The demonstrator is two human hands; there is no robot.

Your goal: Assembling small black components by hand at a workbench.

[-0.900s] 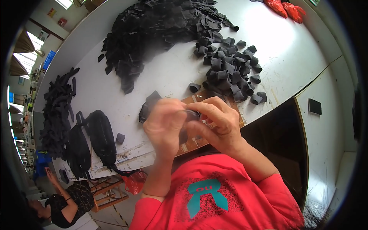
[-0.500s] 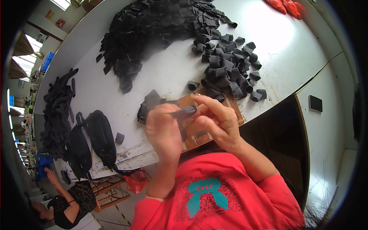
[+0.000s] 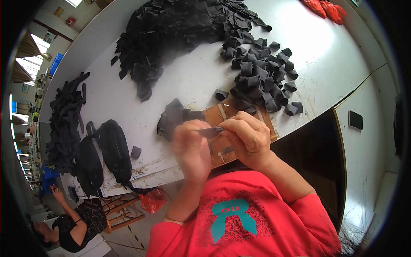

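Observation:
A small dark grey fabric piece (image 3: 209, 132) is stretched between my two hands above the table's front edge. My left hand (image 3: 192, 147), slightly smeared by motion, is closed on its left end. With thumb and fingertips, my right hand (image 3: 247, 139) pinches the right end. Beneath them lies a brown board (image 3: 222, 150) with strips of tape on it. Just beyond my left hand is a small stack of dark fabric pieces (image 3: 171, 115). Farther right, a heap of dark fabric loops (image 3: 261, 81) reaches the board's far edge.
A big pile of flat black pieces (image 3: 171, 25) covers the table's far side. At the left are a pile of dark strips (image 3: 64, 124) and black pouches (image 3: 113, 145). A phone (image 3: 355, 120) rests on the right-hand surface. Another person (image 3: 77, 222) is at lower left.
My right hand has closed its fingers down onto the fabric piece's end, and both hands sit slightly lower. The piece now looks flatter and narrower. The whole view has shifted a little.

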